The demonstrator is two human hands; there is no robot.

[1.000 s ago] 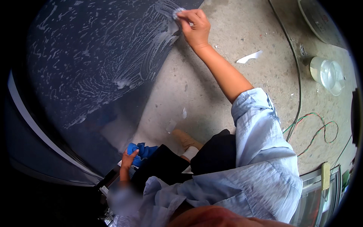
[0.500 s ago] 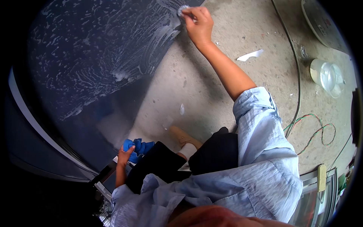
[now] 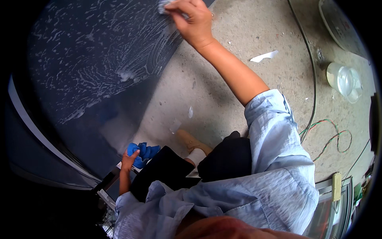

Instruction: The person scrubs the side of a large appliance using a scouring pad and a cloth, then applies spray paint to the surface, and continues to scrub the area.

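Observation:
At the top, my right hand [image 3: 193, 24] reaches out with its fingers pinched on a small grey-white wad [image 3: 162, 7]. The wad lies against a large dark blue-grey panel [image 3: 119, 105], near its right-hand edge. Streaks and blobs of white foam [image 3: 127, 75] cover much of that panel; its lower part is smooth and dark. Down at the lower left, my left hand [image 3: 128, 161] is closed around a bunched blue cloth [image 3: 148, 152], beside my dark trouser leg. The exact kind of wad is hard to make out.
On the concrete floor to the right stand a clear tub of liquid [image 3: 345, 81] and a large basin [image 3: 342, 30]. A grey hose [image 3: 311, 71], a red-green twisted wire [image 3: 338, 137] and a white scrap [image 3: 264, 56] lie there. A framed glass panel [image 3: 330, 215] sits at lower right.
My right hand has moved left with the wad, across the upper part of the foamy panel. My left hand, with the blue cloth, has shifted slightly left and up.

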